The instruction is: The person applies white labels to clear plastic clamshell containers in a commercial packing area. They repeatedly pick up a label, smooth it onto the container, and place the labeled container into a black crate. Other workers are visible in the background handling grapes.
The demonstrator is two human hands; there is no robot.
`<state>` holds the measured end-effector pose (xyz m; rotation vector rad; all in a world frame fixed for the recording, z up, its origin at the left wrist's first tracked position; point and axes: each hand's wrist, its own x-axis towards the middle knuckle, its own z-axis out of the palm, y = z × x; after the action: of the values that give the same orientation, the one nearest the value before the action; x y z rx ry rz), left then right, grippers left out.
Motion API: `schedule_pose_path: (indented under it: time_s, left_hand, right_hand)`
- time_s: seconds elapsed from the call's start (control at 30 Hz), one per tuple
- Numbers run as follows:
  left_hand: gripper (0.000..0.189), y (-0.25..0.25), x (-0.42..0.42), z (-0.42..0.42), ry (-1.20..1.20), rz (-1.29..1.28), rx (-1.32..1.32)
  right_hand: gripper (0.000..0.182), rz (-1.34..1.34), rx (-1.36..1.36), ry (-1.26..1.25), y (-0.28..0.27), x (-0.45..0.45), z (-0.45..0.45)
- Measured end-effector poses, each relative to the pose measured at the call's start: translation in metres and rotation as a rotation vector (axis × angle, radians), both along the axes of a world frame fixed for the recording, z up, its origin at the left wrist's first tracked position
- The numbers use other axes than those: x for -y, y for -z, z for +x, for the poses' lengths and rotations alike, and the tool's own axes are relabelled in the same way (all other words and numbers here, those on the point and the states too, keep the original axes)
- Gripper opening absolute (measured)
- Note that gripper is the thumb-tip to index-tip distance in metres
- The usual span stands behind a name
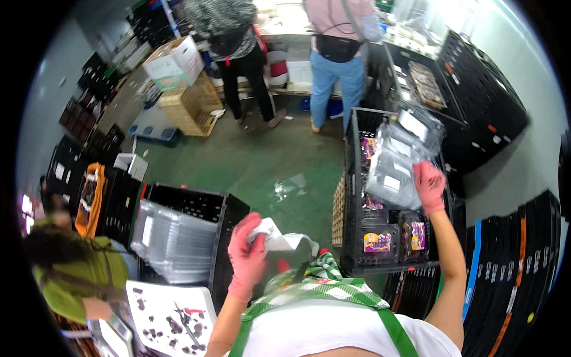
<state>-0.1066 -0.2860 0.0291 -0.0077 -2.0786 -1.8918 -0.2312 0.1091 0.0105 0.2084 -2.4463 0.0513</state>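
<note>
My left hand (248, 259), in a pink glove, grips a strip of white labels (276, 235) whose loose end curls to the right above my checked apron. My right hand (429, 186), also pink-gloved, is curled against the right edge of the stacked clear plastic clamshell containers (388, 176). Its fingertips are hidden, so whether it pinches one is unclear. White labels show on several of these containers. They lie on a black plastic crate (357, 263), above packed punnets (380, 240) with purple and yellow printed labels.
At left, a black crate (227, 223) holds nested clear containers (178, 243). A white tray (167, 290) bears dark grapes and red-handled snips (194, 311). Beside it a person in green (84, 276) works near a scale (117, 332). Stacked black crates (508, 263) stand right; two people stand ahead.
</note>
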Motion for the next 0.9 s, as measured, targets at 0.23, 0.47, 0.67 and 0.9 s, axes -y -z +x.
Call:
schedule_pose_path:
  time_s: [0.23,0.47,0.67,0.9]
  left_hand:
    - [0.039,-0.019,0.040,0.067,-0.079,0.492,0.255]
    - [0.023,-0.001,0.060,0.135,-0.133,0.936,0.317]
    - [0.016,0.003,0.080,0.151,-0.224,0.873,0.260]
    - [0.036,-0.014,0.102,0.191,-0.256,0.747,0.187]
  right_hand:
    - [0.030,-0.122,0.691,0.205,0.131,-0.030,-0.016]
    - [0.032,-0.364,0.359,-0.507,0.025,0.199,-0.030]
    - [0.023,-0.118,0.352,-1.629,-0.003,0.485,0.049]
    - [0.019,0.332,1.356,-1.301,-0.020,0.560,0.046]
